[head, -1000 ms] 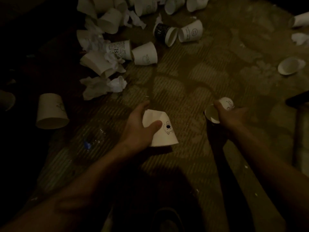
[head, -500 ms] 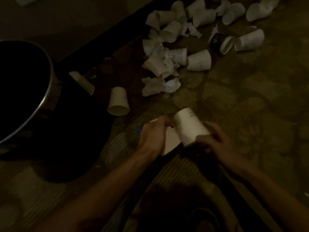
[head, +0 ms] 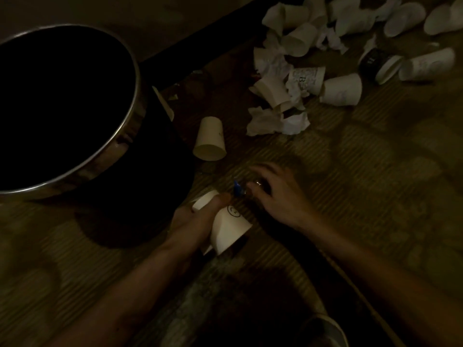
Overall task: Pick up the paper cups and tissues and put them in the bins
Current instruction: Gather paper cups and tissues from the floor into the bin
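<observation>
The left hand point(head: 194, 222) grips paper cups point(head: 229, 227), its thumb pressed across the top; the front cup lies tilted, open mouth toward the camera, with a small round face drawn on its side, and the edge of a second cup point(head: 203, 199) shows behind the thumb, seemingly nested with the first. These held cups sit just right of the bin's point(head: 135, 96) base, over the patterned carpet point(head: 375, 184). The bin is a large dark round one with a shiny metal rim, its inside too black to see into. The right hand point(head: 273, 194) is on the far side of the held cups from the bin, fingers curled down toward the carpet over something small with a glint and a blue cap point(head: 237, 191); whether it has hold of that object I cannot tell, as the light is too dim. A single cup point(head: 210, 139) lies on its side near the bin's right edge, mouth toward the camera, and another cup point(head: 164, 103) is half hidden against the bin's wall. Farther right of the bin, a crumpled tissue point(head: 275, 121) lies on the carpet, and beyond it a heap of cups and tissues point(head: 313, 58) spreads to the frame's top right corner.
</observation>
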A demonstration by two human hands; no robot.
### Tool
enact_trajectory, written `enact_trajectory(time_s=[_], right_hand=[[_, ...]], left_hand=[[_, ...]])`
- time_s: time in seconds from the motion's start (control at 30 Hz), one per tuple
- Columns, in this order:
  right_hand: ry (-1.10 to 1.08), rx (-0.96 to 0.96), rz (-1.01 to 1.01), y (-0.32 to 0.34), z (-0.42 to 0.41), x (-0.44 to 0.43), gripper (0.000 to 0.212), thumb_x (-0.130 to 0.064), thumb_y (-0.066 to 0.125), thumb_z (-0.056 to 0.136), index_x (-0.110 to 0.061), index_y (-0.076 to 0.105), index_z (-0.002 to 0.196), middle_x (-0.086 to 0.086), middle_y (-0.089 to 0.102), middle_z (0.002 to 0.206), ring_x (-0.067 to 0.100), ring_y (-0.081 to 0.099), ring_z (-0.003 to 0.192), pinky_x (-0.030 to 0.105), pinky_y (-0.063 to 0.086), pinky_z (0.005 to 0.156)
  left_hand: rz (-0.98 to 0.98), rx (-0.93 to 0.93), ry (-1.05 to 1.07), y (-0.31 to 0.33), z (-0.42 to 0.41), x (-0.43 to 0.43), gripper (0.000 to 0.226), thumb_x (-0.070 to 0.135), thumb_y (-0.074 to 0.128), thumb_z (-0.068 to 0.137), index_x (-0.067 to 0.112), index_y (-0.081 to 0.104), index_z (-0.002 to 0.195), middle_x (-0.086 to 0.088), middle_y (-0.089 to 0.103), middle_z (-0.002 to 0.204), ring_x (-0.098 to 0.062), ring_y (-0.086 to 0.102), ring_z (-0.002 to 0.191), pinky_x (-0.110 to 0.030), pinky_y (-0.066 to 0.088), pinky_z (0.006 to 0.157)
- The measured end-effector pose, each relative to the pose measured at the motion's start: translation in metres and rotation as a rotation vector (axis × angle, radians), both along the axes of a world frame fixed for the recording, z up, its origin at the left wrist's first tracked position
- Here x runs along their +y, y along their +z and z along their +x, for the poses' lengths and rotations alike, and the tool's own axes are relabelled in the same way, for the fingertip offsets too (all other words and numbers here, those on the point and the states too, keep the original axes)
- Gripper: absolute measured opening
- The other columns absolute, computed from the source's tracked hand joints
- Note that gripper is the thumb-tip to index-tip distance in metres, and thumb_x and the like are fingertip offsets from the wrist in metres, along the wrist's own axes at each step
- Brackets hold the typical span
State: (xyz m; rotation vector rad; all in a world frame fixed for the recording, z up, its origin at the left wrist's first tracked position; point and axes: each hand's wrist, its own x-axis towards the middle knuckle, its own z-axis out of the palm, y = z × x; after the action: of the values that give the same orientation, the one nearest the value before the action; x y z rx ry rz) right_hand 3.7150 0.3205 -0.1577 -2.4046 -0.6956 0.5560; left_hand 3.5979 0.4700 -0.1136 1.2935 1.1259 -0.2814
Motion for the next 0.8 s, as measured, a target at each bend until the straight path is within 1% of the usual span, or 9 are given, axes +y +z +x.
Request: enact_trajectory(time_s=[0.07,0.2,0.3,0.4,0.47,0.57,0.67,0.73,0.8], right_hand=[[0.11,-0.057,-0.095,-0.017,0.003,0.012,0.049,-0.044,0.046,0.098,-0.03,0.04,0.145,0.0,0.033,0.152,0.024,0.029,0.137,0.038,0.027,0.112],[0.245,-0.277,-0.266,-0.042,0.001,0.021,0.041,-0.038,0.046,0.1,-0.022,0.05,0.137,0.004,0.043,0.143,0.026,0.036,0.126,0.034,0.029,0.106],[0.202,-0.216,-0.136,-0.043,0.005,0.019,0.03,-0.029,0.05,0.099,-0.015,0.06,0.123,0.007,0.054,0.128,0.024,0.047,0.118,0.033,0.034,0.1],[0.016,-0.119,0.021,-0.036,0.015,0.01,0.018,-0.027,0.052,0.098,-0.016,0.063,0.109,0.004,0.06,0.109,0.02,0.054,0.102,0.028,0.04,0.086],[-0.137,-0.298,0.046,-0.029,0.034,0.003,0.014,-0.029,0.055,0.095,-0.018,0.062,0.098,0.003,0.058,0.102,0.017,0.051,0.099,0.025,0.036,0.084],[-0.274,-0.499,-0.005,-0.018,0.07,0.0,0.02,-0.035,0.059,0.091,-0.016,0.064,0.096,0.009,0.053,0.12,0.024,0.041,0.117,0.028,0.028,0.092],[-0.3,-0.397,-0.047,-0.017,0.101,0.006,0.018,-0.035,0.064,0.089,-0.02,0.064,0.097,0.011,0.036,0.148,0.03,0.025,0.138,0.041,0.029,0.104],[-0.25,-0.316,-0.035,-0.022,0.114,0.01,0.017,-0.032,0.066,0.089,-0.018,0.064,0.097,0.014,0.027,0.154,0.033,0.019,0.143,0.045,0.028,0.11],[-0.195,-0.22,-0.004,-0.03,0.122,0.016,0.016,-0.03,0.065,0.09,-0.016,0.064,0.096,0.015,0.023,0.157,0.033,0.019,0.144,0.043,0.028,0.113]], left_hand=[[-0.009,-0.028,-0.001,-0.003,0.001,0.001,0.086,0.064,0.078,0.038,0.019,0.061,0.109,-0.008,0.069,0.102,-0.026,0.07,0.088,-0.039,0.058,0.071],[0.023,-0.07,-0.032,-0.007,0.008,0.003,0.063,0.066,0.077,0.043,0.027,0.064,0.09,-0.004,0.073,0.094,-0.024,0.071,0.086,-0.043,0.058,0.078],[0.039,-0.095,-0.053,-0.011,0.014,0.004,0.066,0.073,0.077,0.034,0.029,0.07,0.083,0.001,0.075,0.085,-0.022,0.072,0.084,-0.047,0.058,0.081],[0.051,-0.11,-0.056,-0.017,0.022,0.006,0.057,0.077,0.079,0.032,0.037,0.072,0.073,0.005,0.075,0.08,-0.021,0.072,0.084,-0.047,0.058,0.082],[0.042,-0.104,-0.031,-0.021,0.029,0.007,0.067,0.078,0.078,0.026,0.033,0.071,0.075,0.001,0.075,0.087,-0.024,0.071,0.088,-0.047,0.056,0.084],[0.018,-0.135,-0.016,-0.023,0.042,0.004,0.073,0.075,0.08,0.021,0.031,0.071,0.078,0.0,0.074,0.094,-0.023,0.071,0.089,-0.046,0.057,0.084],[0.015,-0.169,-0.023,-0.026,0.055,0.001,0.058,0.071,0.082,0.026,0.035,0.072,0.07,0.006,0.074,0.086,-0.018,0.071,0.083,-0.04,0.058,0.079],[0.001,-0.203,-0.057,-0.026,0.064,0.0,0.042,0.071,0.082,0.028,0.048,0.071,0.062,0.015,0.074,0.075,-0.01,0.072,0.073,-0.031,0.057,0.07],[0.004,-0.23,-0.068,-0.028,0.07,0.002,0.042,0.072,0.082,0.031,0.052,0.071,0.066,0.016,0.074,0.077,-0.009,0.072,0.076,-0.034,0.057,0.074]])
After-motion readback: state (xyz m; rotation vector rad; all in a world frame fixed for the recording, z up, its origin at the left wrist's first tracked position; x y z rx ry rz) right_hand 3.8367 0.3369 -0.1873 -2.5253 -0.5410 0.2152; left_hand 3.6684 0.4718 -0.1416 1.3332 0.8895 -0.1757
